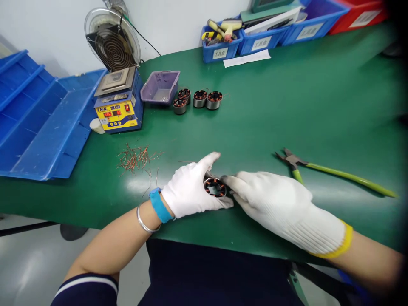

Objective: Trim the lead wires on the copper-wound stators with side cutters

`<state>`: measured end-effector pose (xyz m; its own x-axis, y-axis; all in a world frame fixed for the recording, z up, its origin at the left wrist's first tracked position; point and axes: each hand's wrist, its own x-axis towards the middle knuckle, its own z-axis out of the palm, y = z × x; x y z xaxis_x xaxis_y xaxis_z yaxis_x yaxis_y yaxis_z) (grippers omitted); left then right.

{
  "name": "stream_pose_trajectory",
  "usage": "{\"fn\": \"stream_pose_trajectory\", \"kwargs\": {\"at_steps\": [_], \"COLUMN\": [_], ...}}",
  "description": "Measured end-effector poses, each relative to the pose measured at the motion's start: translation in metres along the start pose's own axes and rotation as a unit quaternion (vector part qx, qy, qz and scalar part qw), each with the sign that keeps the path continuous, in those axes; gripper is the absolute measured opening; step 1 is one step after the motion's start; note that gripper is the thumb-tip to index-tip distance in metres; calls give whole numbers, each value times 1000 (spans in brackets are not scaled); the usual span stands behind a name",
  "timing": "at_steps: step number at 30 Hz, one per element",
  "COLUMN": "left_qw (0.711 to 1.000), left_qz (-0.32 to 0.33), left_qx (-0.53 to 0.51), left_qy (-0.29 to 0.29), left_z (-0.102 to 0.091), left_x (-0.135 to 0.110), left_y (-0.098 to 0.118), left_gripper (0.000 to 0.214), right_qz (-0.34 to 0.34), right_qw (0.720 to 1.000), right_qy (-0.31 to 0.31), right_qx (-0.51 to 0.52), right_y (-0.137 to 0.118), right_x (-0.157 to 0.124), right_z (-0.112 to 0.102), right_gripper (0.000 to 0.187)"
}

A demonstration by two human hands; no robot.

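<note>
My left hand [191,187], in a white glove, is wrapped round a motor stator [215,187], a metal ring with copper windings and a dark inner face. The stator's opening faces up toward me. My right hand [270,191], gloved in white with a yellow cuff, is at the stator's right edge. Its fingers are pinched together there, and whatever they may hold is hidden. To the right of my right hand lie cutting pliers [291,159] with long green handles, jaws apart. A heap of cut copper wires [135,158] lies to the left of my left hand.
Several more stators [199,98] stand beside a purple tray [161,87]. A yellow-and-blue solder pot unit [119,110] sits back left, with a fan [112,40] behind it. Blue bins [47,127] stand at the left, and labelled tool boxes [219,53] line the back edge.
</note>
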<state>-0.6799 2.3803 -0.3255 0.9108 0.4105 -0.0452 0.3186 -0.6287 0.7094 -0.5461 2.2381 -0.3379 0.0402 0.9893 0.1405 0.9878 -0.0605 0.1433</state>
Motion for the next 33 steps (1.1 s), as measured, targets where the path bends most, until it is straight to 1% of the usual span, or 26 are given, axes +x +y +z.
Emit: {"fn": "stream_pose_trajectory", "kwargs": {"at_steps": [2, 4, 7, 8, 10, 11, 12, 14, 15, 17, 18, 20, 22, 24, 25, 26, 28, 30, 33], "left_qw": [1000, 1000, 999, 999, 997, 995, 994, 992, 991, 991, 992, 994, 992, 989, 988, 988, 986, 982, 979], "left_qz": [9, 16, 17, 16, 18, 21, 24, 29, 30, 34, 42, 77, 123, 147, 149, 150, 160, 181, 194], "left_qx": [16, 24, 23, 28, 54, 70, 84, 98, 101, 103, 97, 65, 30, 21, 26, 31, 38, 48, 58], "left_qy": [-2, -8, -29, -40, -60, -67, -72, -77, -78, -78, -71, -30, 7, 13, 9, 4, 13, 20, 23], "left_z": [0, -1, -5, -6, -9, -10, -11, -12, -12, -11, -10, -8, -4, -1, 1, 3, 5, 9, 13], "left_x": [0, 0, 2, 2, 3, 3, 4, 4, 5, 4, 4, 1, -2, -6, -7, -8, -8, -6, -4], "left_y": [1, 2, 1, 1, -1, -1, -2, -3, -3, -4, -4, -2, 1, 4, 6, 7, 7, 7, 5], "left_gripper": [95, 92, 96, 100, 106, 108, 109, 107, 107, 104, 102, 93, 67, 37, 26, 20, 16, 15, 13], "right_qz": [1, 8, 57, 78, 104, 110, 115, 124, 126, 124, 120, 113, 102, 77, 58, 39, 9, -6, -19], "right_qw": [1000, 1000, 993, 987, 973, 969, 966, 960, 956, 947, 945, 947, 953, 959, 961, 963, 965, 965, 962], "right_qy": [-10, -13, 6, 6, -18, -40, -65, -121, -150, -196, -205, -188, -154, -118, -100, -82, -50, -33, -47], "right_qx": [-9, 4, 100, 142, 203, 217, 222, 220, 219, 223, 227, 236, 241, 246, 249, 252, 256, 259, 269], "right_y": [4, 9, 17, 18, 16, 14, 12, 7, 5, 5, 6, 9, 13, 17, 19, 21, 25, 28, 34], "right_x": [-5, -10, -13, -13, -11, -9, -7, -2, 0, 5, 6, 5, 2, -3, -5, -7, -10, -11, -13], "right_z": [3, 2, -6, -9, -12, -12, -11, -8, -6, -2, -1, 1, 4, 7, 8, 8, 5, 0, -11], "right_gripper": [23, 24, 26, 34, 59, 63, 57, 37, 32, 30, 30, 29, 28, 28, 28, 29, 29, 28, 27]}}
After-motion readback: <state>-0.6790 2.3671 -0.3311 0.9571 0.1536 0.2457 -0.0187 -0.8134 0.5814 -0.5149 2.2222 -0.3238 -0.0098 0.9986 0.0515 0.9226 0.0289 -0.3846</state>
